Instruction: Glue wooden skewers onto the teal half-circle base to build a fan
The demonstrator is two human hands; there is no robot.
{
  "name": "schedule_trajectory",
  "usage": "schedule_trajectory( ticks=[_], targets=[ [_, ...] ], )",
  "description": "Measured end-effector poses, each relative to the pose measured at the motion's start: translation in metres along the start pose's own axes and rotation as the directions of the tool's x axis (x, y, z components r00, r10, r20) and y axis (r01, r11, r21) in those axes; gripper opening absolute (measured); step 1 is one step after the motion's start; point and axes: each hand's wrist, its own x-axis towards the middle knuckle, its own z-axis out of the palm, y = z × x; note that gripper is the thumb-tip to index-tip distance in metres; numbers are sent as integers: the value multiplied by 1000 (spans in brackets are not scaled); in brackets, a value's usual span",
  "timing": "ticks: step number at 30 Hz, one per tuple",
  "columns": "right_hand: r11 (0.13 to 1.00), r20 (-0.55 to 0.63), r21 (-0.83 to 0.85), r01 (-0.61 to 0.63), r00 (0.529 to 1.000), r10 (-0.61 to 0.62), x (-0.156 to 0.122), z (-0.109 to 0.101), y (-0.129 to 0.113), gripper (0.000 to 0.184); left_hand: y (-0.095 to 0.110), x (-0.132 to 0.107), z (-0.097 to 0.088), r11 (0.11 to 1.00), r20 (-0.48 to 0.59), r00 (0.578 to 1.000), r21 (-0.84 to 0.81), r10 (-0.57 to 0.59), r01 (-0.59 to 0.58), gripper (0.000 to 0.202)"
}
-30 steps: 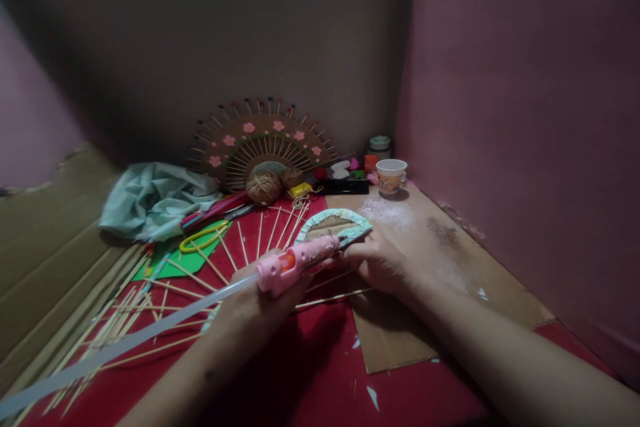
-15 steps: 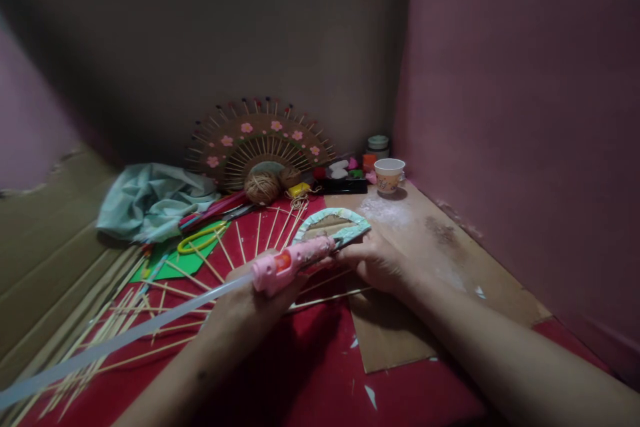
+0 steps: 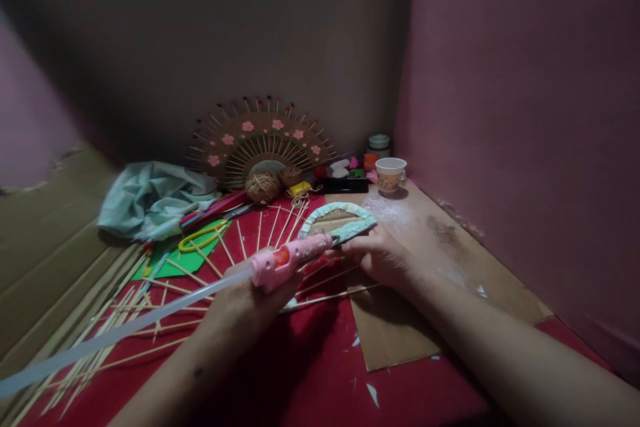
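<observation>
L grip (image 3: pixel 260 297) clasps pink plastic glue gun (image 3: pixel 290 260); R grip (image 3: pixel 377 257) pinches mint half-round wrapped frame (image 3: pixel 355 229). Thin pale wooden sticks (image 3: pixel 226 251) lie beyond & L of L grip.

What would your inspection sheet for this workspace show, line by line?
Surface: red tabletop, partly covered by cardboard; white scraps lie about.
Work items: pink glue gun with a long translucent stick; pale patterned half-ring; fanned thin sticks.
Clutter: crumpled cloth, twine ball, patterned cup, all farther back.
Hands: left hand holds the pink glue gun; right hand holds the half-ring.
Cables: nothing seen.
Surroundings: pink wall at right, dark wall behind, flower-decorated fan before it.
</observation>
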Motion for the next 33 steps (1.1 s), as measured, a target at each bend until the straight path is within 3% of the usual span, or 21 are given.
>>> schedule_trajectory(
  ticks=[8,15,28,33],
  targets=[
    [998,7,-11,65,998,-65,1,-1,0,41,-1,0,-2,998,-8,1000,58,-7,8,32],
    [998,-10,-10,67,998,-67,1,0,-1,40,2,1,-3,997,32,998,-48,-55,57,34],
    [998,9,-6,59,998,-59,1,0,1,42,7,4,-2,967,101,994,-248,-33,58,43],
    [999,22,15,45,999,-45,1,-1,5,46,8,4,2,961,70,997,-273,-25,44,41]
  ],
)
